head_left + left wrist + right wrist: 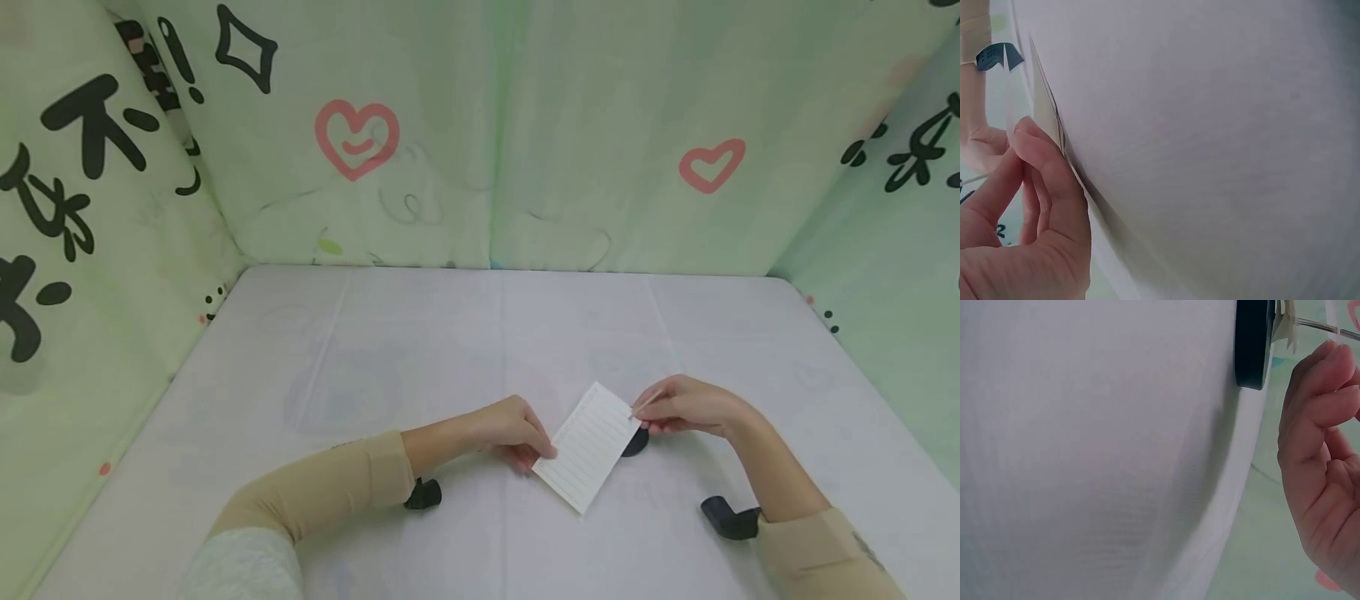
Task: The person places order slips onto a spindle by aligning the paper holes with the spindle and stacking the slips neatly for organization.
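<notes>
A lined sheet of paper (587,447) is held aslant between the two hands. My left hand (517,429) pinches its left corner, and in the left wrist view the same hand (1054,187) is close beside beige sheets (1046,103) seen almost edge-on. With thumb and fingers my right hand (686,406) pinches the sheet near its right corner. A paper spike's dark round base (636,443) shows partly behind the paper. In the right wrist view its thin metal rod (1313,325) shows on both sides of the sheet, just above the fingertips of my right hand (1329,450).
A white cloth covers the table (420,342). Light green curtains (570,150) with hearts and dark lettering surround it at the back and sides. Black wrist cameras (731,518) jut from beside both beige sleeves. Beige paper (1285,328) sits against the spike's base.
</notes>
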Demonstrator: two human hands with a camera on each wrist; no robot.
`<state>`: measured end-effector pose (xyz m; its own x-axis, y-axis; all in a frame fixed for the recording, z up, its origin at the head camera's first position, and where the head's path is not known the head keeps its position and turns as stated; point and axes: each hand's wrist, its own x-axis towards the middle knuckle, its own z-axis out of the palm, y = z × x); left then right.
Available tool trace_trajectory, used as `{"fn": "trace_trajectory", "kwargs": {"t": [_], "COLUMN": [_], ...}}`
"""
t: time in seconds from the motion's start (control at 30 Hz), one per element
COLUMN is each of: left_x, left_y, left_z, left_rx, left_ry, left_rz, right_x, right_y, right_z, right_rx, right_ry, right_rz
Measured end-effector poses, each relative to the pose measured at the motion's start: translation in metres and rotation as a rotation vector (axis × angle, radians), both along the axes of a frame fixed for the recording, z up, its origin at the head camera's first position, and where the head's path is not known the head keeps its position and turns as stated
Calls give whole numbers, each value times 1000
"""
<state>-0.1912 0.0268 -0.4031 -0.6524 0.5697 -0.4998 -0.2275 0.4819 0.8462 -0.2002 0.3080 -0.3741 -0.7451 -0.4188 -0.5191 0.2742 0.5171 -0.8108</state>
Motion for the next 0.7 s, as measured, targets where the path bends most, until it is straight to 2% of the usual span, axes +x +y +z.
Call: {"fn": "trace_trajectory", "kwargs": {"t": [0.33, 0.7], "left_x": [-3, -5], "left_y": [1, 6], "left_z": [-8, -14], "left_rx": [-36, -68], "left_ry": [-17, -12], "left_rz": [-14, -22], "right_x": [-5, -6], "right_y": [-1, -6], "right_z": [-10, -12], "right_rx": [43, 85], "right_ry": [-7, 14], "right_rz": [9, -3]}}
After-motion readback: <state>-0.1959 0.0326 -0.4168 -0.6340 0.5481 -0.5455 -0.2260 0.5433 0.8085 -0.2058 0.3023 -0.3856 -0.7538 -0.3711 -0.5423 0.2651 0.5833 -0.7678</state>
